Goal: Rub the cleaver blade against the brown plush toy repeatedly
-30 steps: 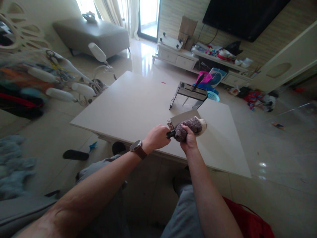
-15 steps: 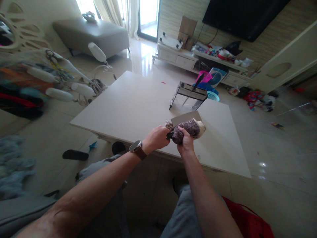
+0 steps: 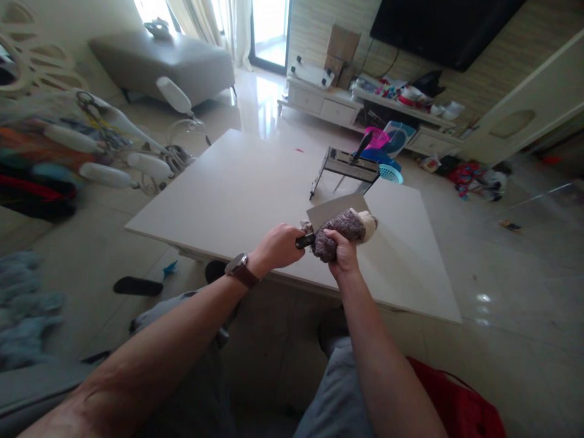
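Observation:
Near the table's front edge, my right hand [image 3: 344, 255] wraps round a fuzzy bundle [image 3: 340, 234], brown-purple with a cream end pointing right; it looks like a plush item. My left hand [image 3: 281, 246], with a watch on the wrist, is closed at the bundle's left end. A black handle-like piece [image 3: 305, 241] juts from the bundle to the left fingers. Just above it is a small fuzzy tuft [image 3: 306, 227] of similar colour. What lies inside the left fist is partly hidden. Behind the bundle shows a flat grey panel [image 3: 335, 208].
A metal frame [image 3: 349, 163] with a black handle stands on the white table [image 3: 219, 194]. Beyond it are pink and blue plastic items and a light-blue basket [image 3: 391, 174]. At left lies a lamp [image 3: 152, 164] with white shades. A red bag [image 3: 456, 401] is at lower right.
My left hand has shifted left, away from the bundle, and more of the black piece shows between them. The right hand still grips the bundle.

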Demonstrator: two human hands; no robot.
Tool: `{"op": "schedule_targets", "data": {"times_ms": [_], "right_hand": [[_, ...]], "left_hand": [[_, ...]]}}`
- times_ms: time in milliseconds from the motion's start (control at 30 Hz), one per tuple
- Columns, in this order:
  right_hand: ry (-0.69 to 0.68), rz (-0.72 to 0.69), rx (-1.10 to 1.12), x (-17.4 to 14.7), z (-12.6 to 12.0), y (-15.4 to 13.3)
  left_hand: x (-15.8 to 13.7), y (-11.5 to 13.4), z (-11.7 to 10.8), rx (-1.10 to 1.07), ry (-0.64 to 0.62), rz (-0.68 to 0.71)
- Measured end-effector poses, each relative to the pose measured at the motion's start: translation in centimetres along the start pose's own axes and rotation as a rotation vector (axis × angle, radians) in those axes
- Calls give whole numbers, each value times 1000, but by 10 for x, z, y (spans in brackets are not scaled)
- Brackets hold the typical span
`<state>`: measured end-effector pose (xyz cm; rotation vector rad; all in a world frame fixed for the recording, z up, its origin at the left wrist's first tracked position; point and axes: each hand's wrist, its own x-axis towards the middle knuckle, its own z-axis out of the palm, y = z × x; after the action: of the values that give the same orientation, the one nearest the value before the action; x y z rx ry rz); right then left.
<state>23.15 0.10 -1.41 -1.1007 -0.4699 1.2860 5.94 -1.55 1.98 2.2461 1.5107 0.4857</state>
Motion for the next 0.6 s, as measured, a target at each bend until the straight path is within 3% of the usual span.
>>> {"op": "schedule_targets", "data": {"times_ms": [267, 600], "right_hand": [[150, 9, 130, -1, 9, 7], [89, -21, 14, 4, -3, 5]], "left_hand": [[0, 20, 21, 7, -39, -48], [-2, 22, 23, -37, -36, -39]]}}
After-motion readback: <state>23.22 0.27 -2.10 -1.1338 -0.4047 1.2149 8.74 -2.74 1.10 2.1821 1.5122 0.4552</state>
